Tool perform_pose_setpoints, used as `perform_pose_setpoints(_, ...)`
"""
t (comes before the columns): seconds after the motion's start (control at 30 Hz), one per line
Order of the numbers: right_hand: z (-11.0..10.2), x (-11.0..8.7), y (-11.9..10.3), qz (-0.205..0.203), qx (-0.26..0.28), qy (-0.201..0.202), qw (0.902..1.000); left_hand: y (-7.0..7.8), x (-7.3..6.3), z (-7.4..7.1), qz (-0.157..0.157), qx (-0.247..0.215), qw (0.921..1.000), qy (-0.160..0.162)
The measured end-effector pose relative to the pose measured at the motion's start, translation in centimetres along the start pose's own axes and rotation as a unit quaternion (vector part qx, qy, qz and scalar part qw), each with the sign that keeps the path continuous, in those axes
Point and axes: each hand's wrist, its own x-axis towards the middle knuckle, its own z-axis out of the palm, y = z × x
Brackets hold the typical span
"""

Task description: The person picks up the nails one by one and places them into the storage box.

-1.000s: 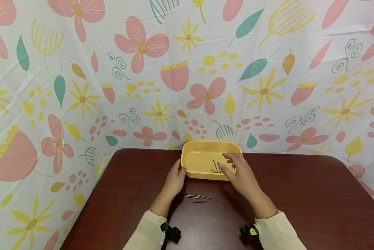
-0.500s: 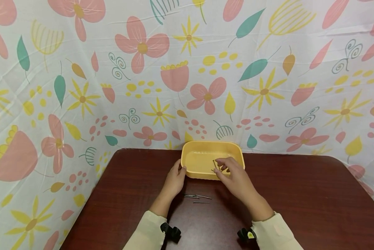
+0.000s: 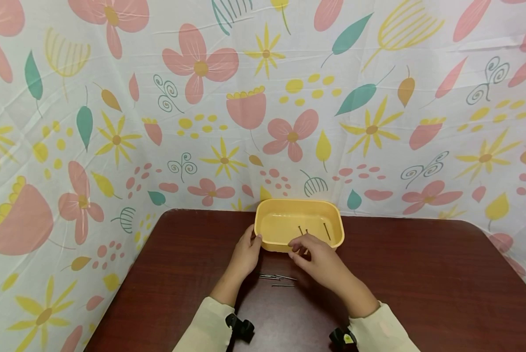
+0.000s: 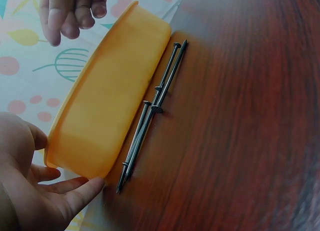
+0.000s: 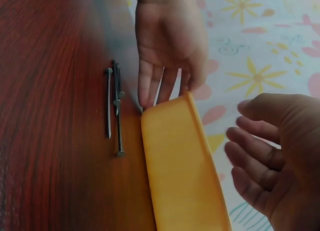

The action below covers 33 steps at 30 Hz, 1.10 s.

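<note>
A shallow yellow plastic box point(image 3: 273, 226) stands at the far edge of the table. My left hand point(image 3: 245, 253) holds its left end, thumb at the rim and fingers along the end wall in the left wrist view. My right hand point(image 3: 322, 261) hovers by the near rim, fingers loosely bent; no object shows between them in the right wrist view. Inside the box a nail point(image 3: 326, 231) leans at the right, and more nail tips point(image 3: 300, 230) show behind my right hand, which hides the rest. Several dark nails point(image 4: 135, 146) lie on the table in front of the box.
The dark red-brown wooden table point(image 3: 421, 274) extends to both sides and toward me. A white cloth point(image 3: 263, 122) printed with flowers and leaves hangs directly behind the table and along its left side. Black camera mounts point(image 3: 241, 327) sit on both wrists.
My right hand has moved left and toward me, from over the box's right side to its near rim, uncovering the leaning nail at the right. The left hand and box stay put.
</note>
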Motion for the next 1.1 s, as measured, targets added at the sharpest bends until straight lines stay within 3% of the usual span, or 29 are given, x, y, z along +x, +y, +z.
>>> perform_pose_setpoints(0.2,0.3,-0.1,-0.4,0.003,0.0,-0.05,0.9988,0.1,0.0,0.0,-0.002,-0.003,1.0,0.0)
perform_pose_setpoints(0.67,1.5,-0.3,-0.3,0.008,-0.042,-0.111,0.9929,-0.3,0.2,0.4,0.004,-0.009,0.9999,-0.009)
perform_pose_setpoints(1.1,2.9,-0.6,-0.1,0.015,-0.043,-0.142,0.9889,-0.5,0.2,0.3,0.004,-0.008,0.9999,-0.009)
